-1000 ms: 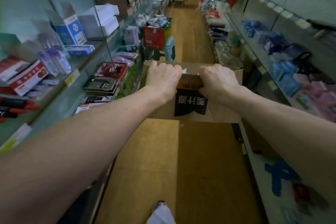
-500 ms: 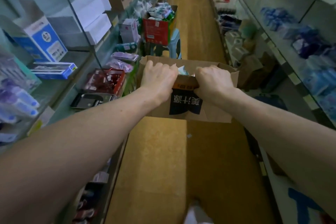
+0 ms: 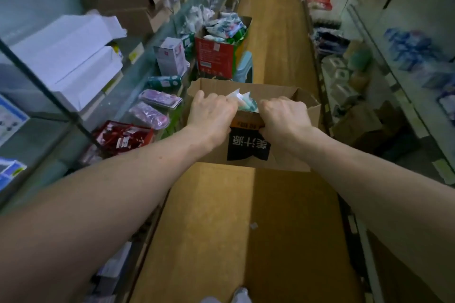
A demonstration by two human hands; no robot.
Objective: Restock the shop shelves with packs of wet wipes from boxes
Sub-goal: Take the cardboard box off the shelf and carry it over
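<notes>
Dim, greenish light; blurred, wide-angle-warped edges.

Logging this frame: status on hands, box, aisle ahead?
Left hand and right hand both grip near rim of cardboard box. Wipes packs show inside. Red box on stool ahead, aisle's left side.

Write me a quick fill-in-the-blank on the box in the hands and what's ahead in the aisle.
1. The left hand and the right hand grip the near rim of a cardboard box bearing a ___ label.
2. A wipes pack pokes up ___ the two hands.
3. Ahead, the red box stands on a pale blue ___.
Missing words: black; between; stool.
</notes>
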